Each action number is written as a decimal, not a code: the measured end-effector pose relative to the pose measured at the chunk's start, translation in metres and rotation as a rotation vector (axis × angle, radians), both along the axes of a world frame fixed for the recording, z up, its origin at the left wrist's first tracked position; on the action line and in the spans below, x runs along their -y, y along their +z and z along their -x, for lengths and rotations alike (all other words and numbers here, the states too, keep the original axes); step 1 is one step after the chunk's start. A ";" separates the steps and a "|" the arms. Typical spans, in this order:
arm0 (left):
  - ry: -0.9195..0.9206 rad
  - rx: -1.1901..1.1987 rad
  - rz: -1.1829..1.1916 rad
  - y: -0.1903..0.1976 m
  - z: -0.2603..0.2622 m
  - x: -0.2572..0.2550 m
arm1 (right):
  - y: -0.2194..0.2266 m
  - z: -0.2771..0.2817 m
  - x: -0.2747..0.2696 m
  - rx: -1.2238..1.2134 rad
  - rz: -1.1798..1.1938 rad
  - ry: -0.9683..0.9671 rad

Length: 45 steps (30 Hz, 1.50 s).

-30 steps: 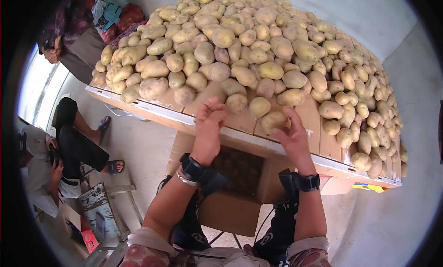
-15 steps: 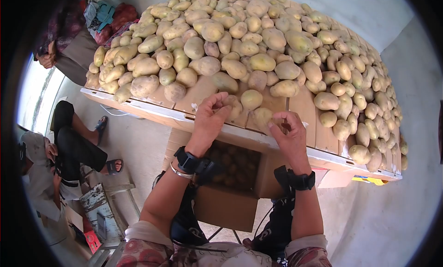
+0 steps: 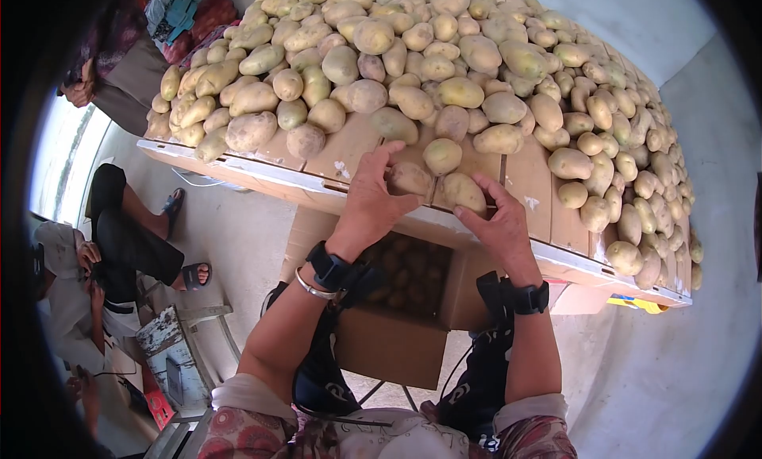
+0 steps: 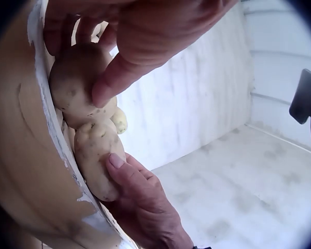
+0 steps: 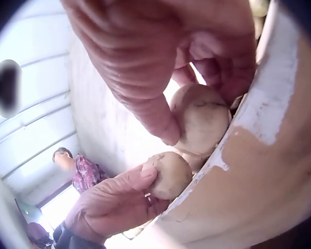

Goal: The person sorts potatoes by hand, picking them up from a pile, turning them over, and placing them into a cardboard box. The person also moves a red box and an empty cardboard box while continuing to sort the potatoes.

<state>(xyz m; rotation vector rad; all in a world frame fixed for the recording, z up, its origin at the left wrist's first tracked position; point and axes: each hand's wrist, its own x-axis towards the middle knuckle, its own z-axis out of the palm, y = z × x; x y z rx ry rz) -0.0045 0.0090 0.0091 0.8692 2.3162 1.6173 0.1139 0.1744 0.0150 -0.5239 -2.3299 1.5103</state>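
At the front edge of the cardboard-topped table (image 3: 317, 167), my left hand (image 3: 371, 201) curls its fingers and thumb around a potato (image 3: 408, 178). In the left wrist view its thumb presses on that potato (image 4: 75, 83). My right hand (image 3: 502, 229) grips a second, oval potato (image 3: 463, 193) just to the right, thumb on the near side. The right wrist view has this potato (image 5: 199, 119) between thumb and fingers. A third, rounder potato (image 3: 442, 156) lies just behind the two held ones.
A large heap of potatoes (image 3: 444, 66) covers the table behind my hands. Below the edge stands an open carton (image 3: 397, 344) with potatoes inside. A seated person (image 3: 127, 229) and a worn wooden chair (image 3: 171, 356) are at the left; another person (image 3: 119, 70) sits beyond.
My left hand has spread from above the left potato to a grip around its side. The right hand has closed its thumb and fingers on the right potato, which has shifted slightly.
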 end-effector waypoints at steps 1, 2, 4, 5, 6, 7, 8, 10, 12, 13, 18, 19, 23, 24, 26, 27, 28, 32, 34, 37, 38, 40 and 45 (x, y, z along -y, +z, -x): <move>0.001 0.001 0.002 -0.002 0.001 0.001 | -0.001 0.000 0.000 0.005 -0.024 0.015; -0.002 -0.107 0.033 -0.005 0.002 0.003 | -0.002 0.001 0.000 0.011 -0.047 0.033; -0.007 -0.210 0.064 -0.005 0.003 0.005 | 0.002 0.002 0.003 0.006 -0.006 0.022; -0.043 -0.052 0.068 0.001 0.002 0.006 | 0.004 0.000 0.003 0.002 0.030 0.004; -0.082 0.106 0.071 0.004 0.000 0.004 | 0.001 -0.001 0.001 0.008 0.026 -0.005; -0.089 0.110 0.068 0.005 -0.002 0.003 | -0.004 -0.001 -0.001 -0.027 0.064 0.000; -0.076 0.064 0.039 0.006 -0.004 0.003 | -0.007 -0.001 -0.001 -0.065 0.104 0.008; -0.060 0.017 0.013 0.009 -0.004 0.005 | -0.006 -0.001 -0.003 -0.071 0.158 -0.023; -0.038 0.082 0.025 0.011 -0.005 0.005 | -0.004 -0.004 -0.006 -0.066 0.208 -0.060; -0.043 0.088 0.027 0.008 -0.006 0.004 | -0.004 -0.005 -0.007 -0.055 0.217 -0.034; -0.065 0.232 -0.204 -0.005 0.001 0.003 | 0.001 -0.005 -0.012 -0.042 0.265 -0.089; -0.069 0.238 -0.203 -0.006 0.001 0.002 | 0.001 -0.007 -0.016 -0.024 0.299 -0.070; -0.101 0.482 -0.333 0.003 -0.004 0.003 | -0.002 -0.008 -0.019 -0.075 0.404 -0.035; -0.115 0.615 -0.376 0.005 -0.005 0.004 | -0.002 -0.008 -0.019 -0.075 0.404 -0.034; -0.121 0.615 -0.384 0.001 -0.005 0.004 | 0.000 -0.009 -0.019 -0.026 0.513 -0.032; -0.129 0.615 -0.391 -0.001 -0.005 0.004 | 0.000 -0.010 -0.018 -0.025 0.513 -0.032; -0.127 0.614 -0.390 -0.001 -0.006 0.005 | 0.001 -0.010 -0.017 -0.048 0.569 -0.026; -0.103 0.721 -0.464 0.001 -0.010 0.000 | 0.000 -0.008 -0.016 -0.118 0.675 0.007; -0.060 0.873 -0.586 0.000 -0.006 0.003 | 0.005 -0.008 -0.010 -0.145 0.794 0.006; -0.243 1.209 -0.676 -0.007 -0.001 0.008 | 0.002 -0.008 -0.011 -0.181 0.965 0.026; -0.208 1.196 -0.658 -0.006 -0.002 0.007 | -0.001 -0.011 -0.015 -0.183 1.015 0.037; -0.129 1.136 -0.632 -0.004 -0.001 0.021 | -0.017 -0.018 -0.022 -0.272 1.167 0.031; -0.049 1.142 -0.596 -0.015 -0.015 -0.004 | -0.011 -0.010 -0.017 -0.402 1.416 0.047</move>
